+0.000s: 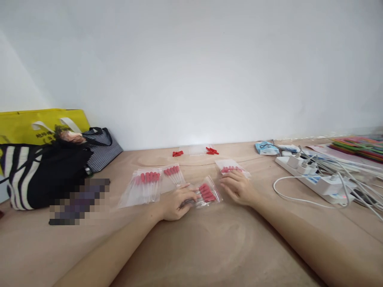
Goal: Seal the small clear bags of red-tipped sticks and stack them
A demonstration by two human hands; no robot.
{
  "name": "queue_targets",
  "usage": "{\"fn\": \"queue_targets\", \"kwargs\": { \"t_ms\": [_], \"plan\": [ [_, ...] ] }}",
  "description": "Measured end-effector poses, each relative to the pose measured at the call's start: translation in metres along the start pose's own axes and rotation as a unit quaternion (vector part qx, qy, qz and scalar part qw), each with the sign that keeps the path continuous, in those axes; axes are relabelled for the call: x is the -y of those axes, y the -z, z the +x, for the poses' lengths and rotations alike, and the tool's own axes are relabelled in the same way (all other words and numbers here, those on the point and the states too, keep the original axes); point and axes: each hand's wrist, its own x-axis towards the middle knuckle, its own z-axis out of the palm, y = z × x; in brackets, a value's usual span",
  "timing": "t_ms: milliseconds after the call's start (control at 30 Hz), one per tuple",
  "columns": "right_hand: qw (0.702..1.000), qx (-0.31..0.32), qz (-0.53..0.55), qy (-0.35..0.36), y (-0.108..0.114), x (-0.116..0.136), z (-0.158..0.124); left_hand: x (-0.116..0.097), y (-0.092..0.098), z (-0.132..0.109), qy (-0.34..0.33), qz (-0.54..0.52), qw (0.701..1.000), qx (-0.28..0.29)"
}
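A clear zip bag of red-bulbed droppers [207,192] lies in front of me, its zip end towards the right. My left hand [178,202] grips the bag's left end, with the glass stems under the fingers. Just off the zip end, my right hand [238,186] rests with loosely bent fingers, and I see nothing held in it. Behind that hand is another clear bag with red bulbs [229,169], partly covered by the fingers. To the left lie more bagged droppers, one bag [149,178] overlapping beside a second bag [172,172].
Loose red bulbs [177,153] and another red pile [212,151] lie near the wall, with thin clear tubes [196,150] between them. At right are a white power strip [321,185] with cables and a blue pack [267,148]. Bags, including a black one [48,175], stand left.
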Motion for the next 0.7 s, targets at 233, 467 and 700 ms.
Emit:
{"fn": "queue_targets", "kwargs": {
  "t_ms": [233,467,700],
  "plan": [
    [0.987,0.148,0.058,0.041,-0.009,0.017,0.003,0.012,-0.003,0.003,0.116,0.119,0.971,-0.173],
    [0.975,0.174,0.136,0.014,-0.003,0.015,0.003,-0.035,-0.014,0.017,0.104,0.023,0.991,-0.078],
    [0.983,0.161,0.083,0.01,0.007,0.009,0.0,-0.004,-0.02,0.032,0.069,0.012,0.995,-0.076]
  ]
}}
